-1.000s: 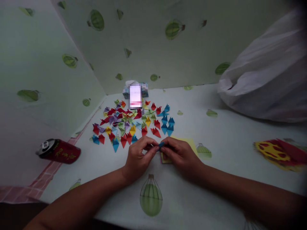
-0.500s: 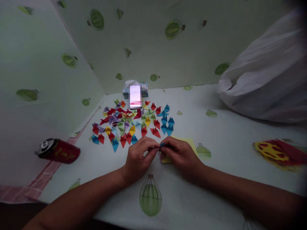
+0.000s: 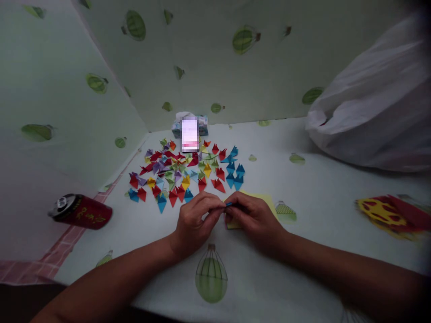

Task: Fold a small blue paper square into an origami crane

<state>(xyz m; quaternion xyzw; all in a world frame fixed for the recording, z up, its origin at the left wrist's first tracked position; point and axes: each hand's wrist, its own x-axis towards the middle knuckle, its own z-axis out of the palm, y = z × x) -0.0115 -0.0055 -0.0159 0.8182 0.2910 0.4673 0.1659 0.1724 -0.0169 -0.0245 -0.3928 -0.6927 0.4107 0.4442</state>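
Between my fingertips is a small piece of folded blue paper point(image 3: 229, 204), mostly hidden by them. My left hand point(image 3: 199, 220) pinches it from the left, thumb and forefinger together. From the other side my right hand point(image 3: 252, 220) is closed on it, and the two hands meet at the fingertips. Beneath my right hand lies a stack of yellow paper point(image 3: 267, 202), partly covered. Just beyond my hands many folded paper cranes point(image 3: 178, 172) in red, blue, green, purple and yellow are spread over the tabletop.
A phone point(image 3: 190, 134) with a lit screen leans on a tissue box point(image 3: 203, 124) at the back. On the left a red can point(image 3: 82, 211) stands near the table edge. A white plastic bag point(image 3: 373, 112) and a red-and-yellow item point(image 3: 390, 213) lie on the right.
The blue paper shows at a slightly different angle between my fingertips. Both hands stay in nearly the same place.
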